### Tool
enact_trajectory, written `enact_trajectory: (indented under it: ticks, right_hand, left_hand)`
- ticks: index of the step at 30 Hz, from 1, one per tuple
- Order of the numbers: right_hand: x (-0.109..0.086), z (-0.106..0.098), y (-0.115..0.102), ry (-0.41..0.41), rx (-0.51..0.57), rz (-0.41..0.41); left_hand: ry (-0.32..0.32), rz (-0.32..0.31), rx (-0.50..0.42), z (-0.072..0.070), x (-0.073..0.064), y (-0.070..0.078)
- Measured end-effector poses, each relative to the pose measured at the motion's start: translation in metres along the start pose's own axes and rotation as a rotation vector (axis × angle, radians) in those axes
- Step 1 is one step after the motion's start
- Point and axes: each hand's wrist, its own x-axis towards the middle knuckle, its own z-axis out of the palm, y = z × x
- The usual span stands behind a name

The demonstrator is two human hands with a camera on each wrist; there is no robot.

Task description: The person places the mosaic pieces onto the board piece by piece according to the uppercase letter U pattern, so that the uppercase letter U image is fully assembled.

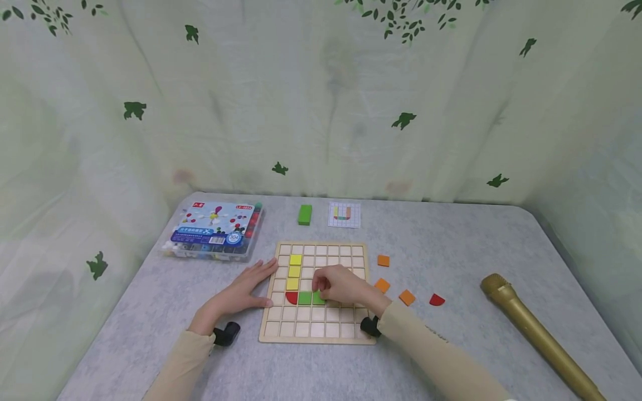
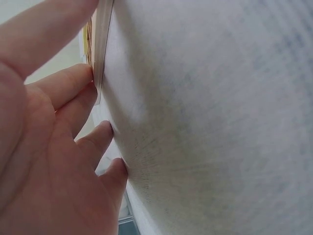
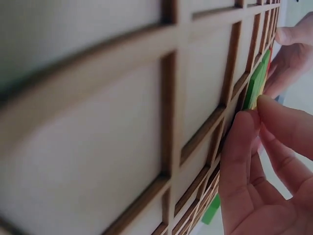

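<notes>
A wooden grid board (image 1: 302,329) lies on the table between the two hands. My left hand (image 1: 241,292) rests spread at its left side; in the left wrist view, straight fingertips (image 2: 80,73) touch the board's rim. Over the middle of the board, my right hand (image 1: 346,284) pinches with thumb and index finger at a green square tile (image 1: 318,298), which sits in a cell or nearly so. Left of it are another green tile (image 1: 304,298) and a red quarter-round tile (image 1: 292,298). Three yellow tiles (image 1: 293,272) form a column above the red one.
Orange tiles (image 1: 383,260) and a red quarter-round piece (image 1: 437,300) lie right of the board. Behind it are a green block (image 1: 305,215) and a pattern card (image 1: 344,215). A plastic kit box (image 1: 215,225) stands back left; a gold microphone (image 1: 541,334) lies at right.
</notes>
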Motion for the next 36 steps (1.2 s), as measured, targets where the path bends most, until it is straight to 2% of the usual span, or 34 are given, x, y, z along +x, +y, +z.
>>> enact_trajectory:
  ticks: [9, 15, 18, 29, 36]
  right_hand:
    - [-0.016, -0.022, 0.02, 0.018, 0.257, 0.008]
    - [-0.042, -0.043, 0.041, 0.068, 0.408, 0.002]
    - [-0.058, -0.053, 0.053, 0.1, 0.443, 0.008]
    - [-0.123, -0.079, 0.093, 0.232, 0.373, 0.109]
    - [-0.154, -0.085, 0.107, 0.251, 0.353, 0.145]
  left_hand:
    - [-0.003, -0.002, -0.002, 0.0, 0.0, 0.0]
    - [-0.003, 0.001, 0.002, 0.0, 0.001, 0.0]
    - [-0.003, 0.001, 0.004, 0.0, 0.001, 0.0]
    - [-0.004, -0.005, 0.007, -0.001, 0.001, 0.001]
    - [-0.004, -0.009, 0.015, 0.0, 0.001, 0.001]
